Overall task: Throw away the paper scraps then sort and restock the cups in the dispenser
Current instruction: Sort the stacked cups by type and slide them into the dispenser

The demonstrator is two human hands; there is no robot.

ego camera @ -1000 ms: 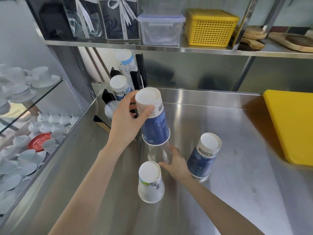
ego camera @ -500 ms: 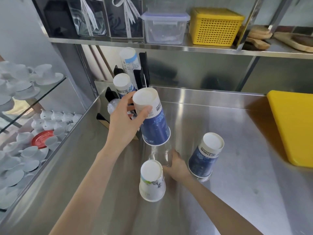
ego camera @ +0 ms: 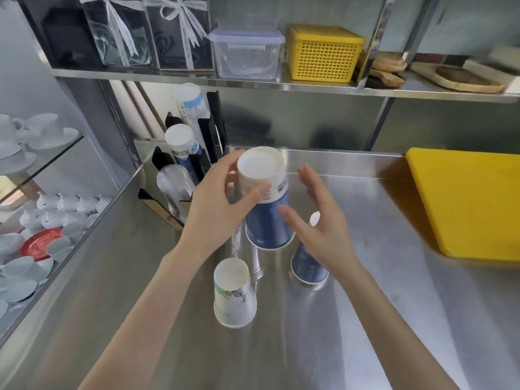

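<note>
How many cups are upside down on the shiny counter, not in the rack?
3: a blue cup in the left hand, another blue cup behind the right hand, and a white cup nearest. Nested cups may hide.

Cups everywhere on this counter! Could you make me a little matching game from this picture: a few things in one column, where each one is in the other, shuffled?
Things:
1. blue paper cup
2. white paper cup
3. yellow basket
4. red saucer

Places:
A. on the upper steel shelf
B. upside down on the counter, nearest the camera
C. gripped in the left hand
D. among white cups on the lower left shelf

Pairs: 1-C, 2-B, 3-A, 4-D
</note>
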